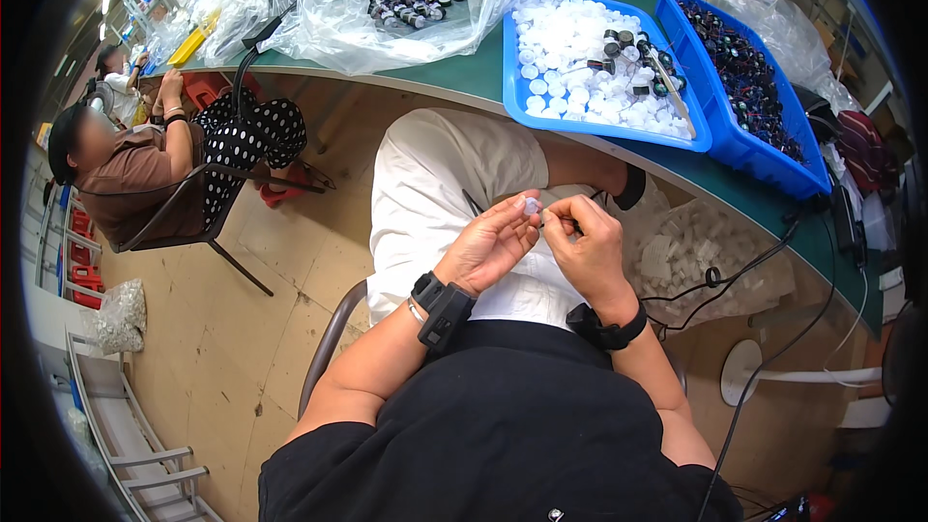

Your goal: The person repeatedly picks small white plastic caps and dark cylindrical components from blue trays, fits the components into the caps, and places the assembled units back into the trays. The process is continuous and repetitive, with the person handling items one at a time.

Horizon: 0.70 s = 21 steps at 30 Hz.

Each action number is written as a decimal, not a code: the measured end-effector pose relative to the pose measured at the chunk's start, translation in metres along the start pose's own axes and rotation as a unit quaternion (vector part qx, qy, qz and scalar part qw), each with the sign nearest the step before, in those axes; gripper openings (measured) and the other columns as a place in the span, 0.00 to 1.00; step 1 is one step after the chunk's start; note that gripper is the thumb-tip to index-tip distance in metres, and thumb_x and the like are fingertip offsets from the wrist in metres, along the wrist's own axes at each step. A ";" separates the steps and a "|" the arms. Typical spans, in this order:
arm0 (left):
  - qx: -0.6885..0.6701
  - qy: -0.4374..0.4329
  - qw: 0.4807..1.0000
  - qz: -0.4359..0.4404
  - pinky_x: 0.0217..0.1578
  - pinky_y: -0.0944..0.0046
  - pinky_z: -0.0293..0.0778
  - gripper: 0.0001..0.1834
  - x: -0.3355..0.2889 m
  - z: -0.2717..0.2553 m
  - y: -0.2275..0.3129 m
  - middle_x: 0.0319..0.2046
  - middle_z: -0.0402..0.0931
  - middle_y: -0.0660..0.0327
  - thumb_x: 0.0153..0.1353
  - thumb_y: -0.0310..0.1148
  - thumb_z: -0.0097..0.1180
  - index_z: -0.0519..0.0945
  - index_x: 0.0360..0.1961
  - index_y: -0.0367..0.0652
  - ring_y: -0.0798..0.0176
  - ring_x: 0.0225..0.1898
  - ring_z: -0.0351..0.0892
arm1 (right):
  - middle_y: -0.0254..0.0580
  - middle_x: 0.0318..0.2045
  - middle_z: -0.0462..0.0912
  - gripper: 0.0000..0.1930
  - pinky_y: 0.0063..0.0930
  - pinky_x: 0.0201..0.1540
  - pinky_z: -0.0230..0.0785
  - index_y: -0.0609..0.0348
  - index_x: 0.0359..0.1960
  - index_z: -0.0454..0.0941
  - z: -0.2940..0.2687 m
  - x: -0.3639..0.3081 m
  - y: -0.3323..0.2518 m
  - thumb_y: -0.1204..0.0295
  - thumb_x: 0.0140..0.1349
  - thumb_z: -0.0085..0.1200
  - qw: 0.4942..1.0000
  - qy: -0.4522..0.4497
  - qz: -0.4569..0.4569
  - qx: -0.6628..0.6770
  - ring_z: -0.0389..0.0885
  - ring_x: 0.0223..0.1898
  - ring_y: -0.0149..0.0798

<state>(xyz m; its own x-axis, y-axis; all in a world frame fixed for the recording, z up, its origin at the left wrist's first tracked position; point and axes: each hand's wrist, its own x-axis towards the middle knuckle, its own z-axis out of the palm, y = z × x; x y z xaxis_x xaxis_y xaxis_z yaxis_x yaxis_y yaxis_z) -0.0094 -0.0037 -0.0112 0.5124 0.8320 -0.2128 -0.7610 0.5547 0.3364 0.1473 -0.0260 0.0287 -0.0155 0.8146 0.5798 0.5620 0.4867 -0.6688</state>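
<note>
Above my lap, my left hand [495,244] pinches a small translucent white cap [532,206] between thumb and fingertips. My right hand [592,244] meets it from the other side, its thumb and forefinger closed close beside the cap; what they grip is too small to make out. Beyond my hands, on the table, a shallow blue tray [570,126] holds many similar white caps [551,58]. Several black round parts [619,42] lie among them, and a thin, pale stick-like tool [672,92] rests across the tray's right side.
Right of the tray stands a deeper blue bin [773,162] full of dark wired parts [735,68]. An open plastic bag [338,39] holds black-and-clear pieces on the green table [464,68]. Black cables [754,256] hang at right, over a bag of white pieces [696,251]. Someone sits [145,169] at left.
</note>
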 end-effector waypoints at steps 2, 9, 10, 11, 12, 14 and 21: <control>-0.015 0.008 1.000 -0.005 0.46 0.66 0.74 0.19 0.001 0.000 0.000 0.43 0.74 0.56 0.65 0.28 0.53 0.69 0.55 0.32 0.66 0.41 0.76 | 0.39 0.19 0.77 0.03 0.29 0.23 0.66 0.59 0.24 0.77 0.000 0.000 0.000 0.76 0.51 0.59 1.000 0.003 0.008 0.004 0.74 0.18 0.37; -0.030 -0.007 0.999 -0.006 0.45 0.68 0.75 0.18 0.001 -0.001 0.002 0.42 0.74 0.58 0.66 0.29 0.52 0.69 0.55 0.33 0.67 0.41 0.75 | 0.39 0.17 0.76 0.04 0.30 0.21 0.63 0.59 0.22 0.77 0.000 -0.001 0.001 0.75 0.51 0.59 1.000 0.008 0.023 -0.013 0.72 0.16 0.37; -0.023 -0.008 1.000 -0.006 0.45 0.69 0.75 0.18 0.001 -0.002 0.002 0.42 0.75 0.59 0.66 0.29 0.53 0.70 0.55 0.33 0.68 0.41 0.75 | 0.39 0.17 0.76 0.04 0.30 0.21 0.63 0.59 0.22 0.77 0.000 -0.001 0.001 0.75 0.51 0.59 1.000 0.008 0.021 -0.016 0.72 0.16 0.37; -0.016 -0.009 1.000 -0.007 0.45 0.70 0.75 0.18 0.001 -0.002 0.002 0.41 0.75 0.60 0.66 0.30 0.53 0.70 0.55 0.34 0.69 0.41 0.75 | 0.39 0.17 0.76 0.04 0.30 0.21 0.63 0.59 0.23 0.77 0.000 0.000 0.001 0.75 0.51 0.59 1.000 0.007 0.022 -0.014 0.72 0.16 0.37; -0.010 -0.003 1.000 -0.003 0.45 0.69 0.75 0.18 0.001 -0.001 0.001 0.42 0.75 0.59 0.66 0.30 0.53 0.70 0.55 0.34 0.68 0.41 0.75 | 0.39 0.17 0.76 0.04 0.30 0.21 0.63 0.59 0.23 0.77 0.000 0.000 0.000 0.75 0.51 0.59 1.000 0.006 0.022 -0.012 0.72 0.16 0.36; 0.000 0.008 1.000 0.005 0.45 0.68 0.75 0.19 -0.001 0.001 0.000 0.43 0.74 0.57 0.66 0.29 0.53 0.69 0.55 0.33 0.66 0.41 0.75 | 0.39 0.17 0.76 0.03 0.30 0.21 0.63 0.59 0.23 0.77 0.000 0.000 -0.001 0.75 0.51 0.59 1.000 0.005 0.021 -0.006 0.72 0.16 0.36; 0.026 -0.009 1.000 -0.009 0.47 0.67 0.74 0.18 -0.001 0.001 -0.003 0.41 0.76 0.59 0.65 0.29 0.53 0.71 0.54 0.33 0.68 0.42 0.76 | 0.38 0.18 0.76 0.03 0.29 0.21 0.64 0.60 0.24 0.78 0.000 0.000 0.000 0.76 0.52 0.59 0.999 0.011 0.029 0.012 0.72 0.17 0.35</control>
<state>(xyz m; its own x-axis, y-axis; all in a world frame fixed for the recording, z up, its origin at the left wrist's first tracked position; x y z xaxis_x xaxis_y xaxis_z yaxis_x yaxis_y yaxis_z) -0.0074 -0.0060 -0.0114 0.5332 0.8212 -0.2032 -0.7300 0.5680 0.3802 0.1471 -0.0262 0.0280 0.0341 0.8348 0.5495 0.5421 0.4464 -0.7119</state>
